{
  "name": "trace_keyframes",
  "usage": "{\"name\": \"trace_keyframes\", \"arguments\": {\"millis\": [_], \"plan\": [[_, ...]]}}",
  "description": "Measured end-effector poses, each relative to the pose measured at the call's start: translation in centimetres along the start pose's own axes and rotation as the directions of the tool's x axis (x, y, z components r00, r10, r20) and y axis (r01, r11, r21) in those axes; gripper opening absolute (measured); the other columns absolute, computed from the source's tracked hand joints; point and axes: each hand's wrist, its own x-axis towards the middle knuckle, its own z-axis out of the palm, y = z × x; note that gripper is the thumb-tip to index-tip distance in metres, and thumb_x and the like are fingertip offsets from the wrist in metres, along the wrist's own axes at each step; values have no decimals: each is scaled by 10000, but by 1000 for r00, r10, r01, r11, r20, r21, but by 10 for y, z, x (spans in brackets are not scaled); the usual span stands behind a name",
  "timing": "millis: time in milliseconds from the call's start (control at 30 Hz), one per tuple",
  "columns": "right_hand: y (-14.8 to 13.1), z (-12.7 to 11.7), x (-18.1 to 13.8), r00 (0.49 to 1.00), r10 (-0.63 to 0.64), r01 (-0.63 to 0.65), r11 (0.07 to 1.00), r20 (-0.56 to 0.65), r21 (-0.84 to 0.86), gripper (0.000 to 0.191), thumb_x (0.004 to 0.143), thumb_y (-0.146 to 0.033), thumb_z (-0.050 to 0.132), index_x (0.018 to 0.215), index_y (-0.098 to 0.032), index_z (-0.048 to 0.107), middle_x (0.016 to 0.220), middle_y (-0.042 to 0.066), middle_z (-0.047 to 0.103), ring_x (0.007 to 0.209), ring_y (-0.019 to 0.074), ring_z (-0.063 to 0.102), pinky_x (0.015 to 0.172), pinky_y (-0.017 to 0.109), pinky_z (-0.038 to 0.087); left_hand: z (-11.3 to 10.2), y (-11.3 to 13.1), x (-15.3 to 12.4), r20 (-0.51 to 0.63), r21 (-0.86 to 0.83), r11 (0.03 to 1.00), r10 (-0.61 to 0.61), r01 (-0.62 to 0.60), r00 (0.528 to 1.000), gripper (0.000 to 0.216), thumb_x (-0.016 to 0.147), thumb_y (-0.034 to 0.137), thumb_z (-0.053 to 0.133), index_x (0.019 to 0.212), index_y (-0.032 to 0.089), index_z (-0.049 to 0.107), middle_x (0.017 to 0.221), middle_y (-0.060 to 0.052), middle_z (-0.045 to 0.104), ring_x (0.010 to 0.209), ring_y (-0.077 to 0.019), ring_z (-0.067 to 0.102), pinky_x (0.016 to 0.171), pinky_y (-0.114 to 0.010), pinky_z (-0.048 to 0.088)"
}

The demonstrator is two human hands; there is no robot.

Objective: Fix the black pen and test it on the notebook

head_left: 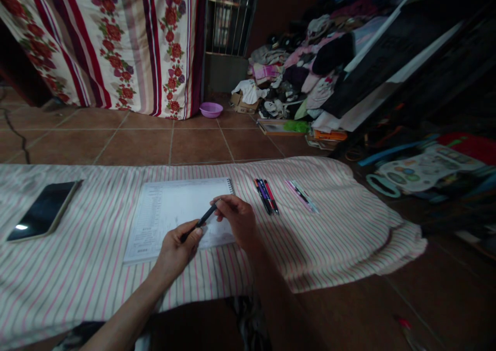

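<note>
Both my hands hold one dark pen (204, 218) above a spiral notebook (174, 206) that lies open on a striped cloth (329, 237). My left hand (176, 249) is closed on the pen's lower end. My right hand (236, 218) pinches the upper end with thumb and fingers. The notebook page shows printed lines at its left side.
A dark phone (44, 209) lies on the cloth at the left. Several pens (266, 196) and another pen pair (302, 196) lie right of the notebook. Beyond are tiled floor, a purple bowl (211, 109), a floral curtain (116, 41) and a clothes pile (310, 67).
</note>
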Motion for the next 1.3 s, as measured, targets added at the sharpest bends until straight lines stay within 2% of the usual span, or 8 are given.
{"name": "trace_keyframes", "arguments": {"millis": [200,333,467,667,833,967,1200,1300], "plan": [[6,1,0,999,4,-5,1000,-33,-30,154,737,-332,646,761,-181,636,567,-36,611,481,86,558,490,208,473,-4,-8,2,-36,196,959,215,-204,976,336,743,409,611,940,157,711,660,-15,628,584,-139,514,542,-260,407],[8,1,-1,999,-3,0,999,-47,-53,167,746,-343,636,727,-184,590,546,-42,588,461,81,543,472,202,448,-5,-8,1,-25,355,886,330,-300,944,308,788,389,564,951,168,704,724,-29,646,659,-163,552,610,-284,434],[9,2,-1,997,5,-15,993,-82,-118,187,748,-352,632,702,-185,561,517,-52,558,440,76,520,459,201,429,-6,-8,0,-15,437,838,369,-326,929,304,817,378,534,967,162,688,715,-25,623,656,-161,548,611,-287,423],[10,4,-1,995,47,-49,999,-82,-19,223,723,-384,661,682,-182,577,518,-43,563,447,81,505,451,209,424,-3,-11,1,-35,314,914,283,-258,959,308,791,393,570,957,160,682,723,-19,611,651,-147,532,605,-276,411],[9,1,-2,998,52,-57,988,38,144,300,787,-437,594,960,-198,648,883,61,695,631,116,587,477,214,420,1,-6,2,-3,51,998,40,-40,999,418,718,456,621,956,115,660,475,63,432,432,-79,350,429,-223,269],[12,-3,0,993,54,-69,987,102,146,281,803,-376,596,1027,-223,669,1020,77,685,671,113,565,474,210,390,1,-4,2,54,-25,1000,-3,5,999,424,700,460,643,925,100,648,444,73,403,416,-63,317,424,-214,220],[12,-6,1,991,111,-120,986,78,115,184,759,-341,651,873,-222,733,713,13,654,547,79,486,488,218,368,-1,-2,0,45,20,1000,11,-12,999,419,700,461,636,908,98,653,450,61,429,422,-65,338,431,-213,237],[12,-4,1,992,112,-119,985,63,126,178,745,-343,661,853,-220,731,681,5,642,532,80,493,485,220,374,0,0,-2,32,16,1000,5,-6,999,424,693,466,632,898,95,654,442,66,417,412,-66,330,423,-215,236]]}}
